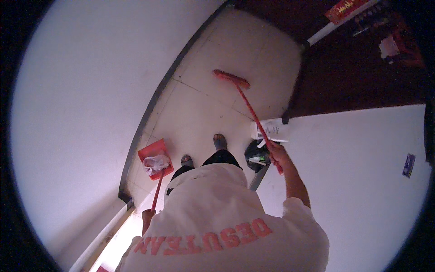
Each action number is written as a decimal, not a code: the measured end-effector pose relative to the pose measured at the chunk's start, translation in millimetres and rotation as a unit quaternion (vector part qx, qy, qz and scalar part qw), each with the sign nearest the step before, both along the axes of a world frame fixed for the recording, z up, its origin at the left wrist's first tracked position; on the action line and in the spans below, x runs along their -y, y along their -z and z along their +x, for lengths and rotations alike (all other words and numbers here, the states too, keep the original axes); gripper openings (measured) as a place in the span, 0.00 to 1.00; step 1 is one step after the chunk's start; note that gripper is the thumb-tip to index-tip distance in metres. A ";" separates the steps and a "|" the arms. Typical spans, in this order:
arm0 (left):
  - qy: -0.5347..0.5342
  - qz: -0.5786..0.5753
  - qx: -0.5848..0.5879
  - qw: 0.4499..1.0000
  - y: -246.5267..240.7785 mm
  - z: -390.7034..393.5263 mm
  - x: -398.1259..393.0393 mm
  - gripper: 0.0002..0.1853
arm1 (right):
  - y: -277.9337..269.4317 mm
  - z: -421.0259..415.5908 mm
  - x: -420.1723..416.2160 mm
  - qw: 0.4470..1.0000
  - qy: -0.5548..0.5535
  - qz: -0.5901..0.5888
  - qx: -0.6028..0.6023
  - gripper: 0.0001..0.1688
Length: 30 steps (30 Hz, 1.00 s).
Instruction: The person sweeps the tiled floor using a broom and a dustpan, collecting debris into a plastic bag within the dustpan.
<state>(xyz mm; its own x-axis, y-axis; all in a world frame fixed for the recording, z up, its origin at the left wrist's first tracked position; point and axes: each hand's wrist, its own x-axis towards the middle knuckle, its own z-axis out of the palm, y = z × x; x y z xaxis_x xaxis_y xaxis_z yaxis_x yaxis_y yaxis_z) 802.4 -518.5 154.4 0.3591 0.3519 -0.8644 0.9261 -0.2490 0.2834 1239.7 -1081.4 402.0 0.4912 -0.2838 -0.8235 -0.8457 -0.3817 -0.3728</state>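
My right hand [279, 154] grips the red handle of a broom [249, 105] near its upper end. The broom's red head [231, 79] is out ahead of my feet, over the tiled floor; whether its bristles touch the tiles I cannot tell. Down at my left side, my left hand [148, 214] is closed around the handle of a red dustpan [153, 149]. Crumpled translucent plastic [157, 164] lies in the pan. The dustpan is to the left of my feet, close to the wall's dark skirting.
A black bin bag [253, 156] holding litter stands by my right foot, beside a white box [277, 129] with print on it. White walls [78, 102] with dark skirting [159, 81] flank the tiled floor [207, 108]. A dark doorway opens ahead right, and bright light enters behind left.
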 end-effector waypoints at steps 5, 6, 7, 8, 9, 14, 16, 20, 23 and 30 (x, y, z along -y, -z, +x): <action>-0.169 -0.065 -0.016 0.983 -34.3 -18.6 30.4 0.09 | -83.1 38.0 8.0 0.995 -0.012 -0.089 0.051 0.22; -0.159 -0.072 -0.021 0.984 -75.7 10.7 38.1 0.08 | -88.3 66.3 13.9 0.994 0.015 -0.079 0.073 0.17; -0.166 -0.078 -0.039 0.982 -100.7 23.5 41.4 0.07 | -85.2 95.5 23.5 0.993 0.044 -0.068 0.088 0.13; -0.171 -0.084 -0.055 0.980 -123.4 36.6 43.5 0.06 | -66.1 133.5 45.0 0.994 0.009 -0.053 0.100 0.08; -0.210 -0.078 -0.094 0.970 -143.7 64.8 54.0 0.06 | -36.8 175.6 68.0 0.993 -0.027 -0.038 0.111 0.03; -0.293 -0.046 -0.154 0.943 -196.4 108.1 82.7 0.07 | 63.2 295.4 83.2 0.993 -0.040 -0.083 0.076 0.05; -0.216 -0.051 -0.150 0.963 -199.1 105.0 78.4 0.07 | 106.7 273.8 80.5 0.982 -0.103 -0.148 0.060 0.05; -0.263 -0.102 -0.155 0.947 -195.9 145.3 66.5 0.07 | 154.3 199.8 70.6 0.969 -0.178 -0.155 0.077 0.14; -0.259 -0.088 -0.137 0.952 -164.3 126.5 59.7 0.07 | 76.7 141.8 -64.0 0.973 -0.201 -0.113 0.000 0.32; -0.319 -0.102 -0.157 0.929 -140.6 113.6 70.5 0.10 | -84.9 102.1 -133.1 0.987 -0.100 0.049 -0.117 0.36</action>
<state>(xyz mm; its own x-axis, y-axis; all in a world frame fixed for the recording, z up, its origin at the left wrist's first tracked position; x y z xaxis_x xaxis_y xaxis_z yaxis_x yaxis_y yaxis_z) 916.0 -589.0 295.0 -0.1475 0.2242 -0.9633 0.9121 0.4076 -0.0448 1341.8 -948.3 486.9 0.3221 -0.1130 -0.9399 -0.8245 -0.5213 -0.2198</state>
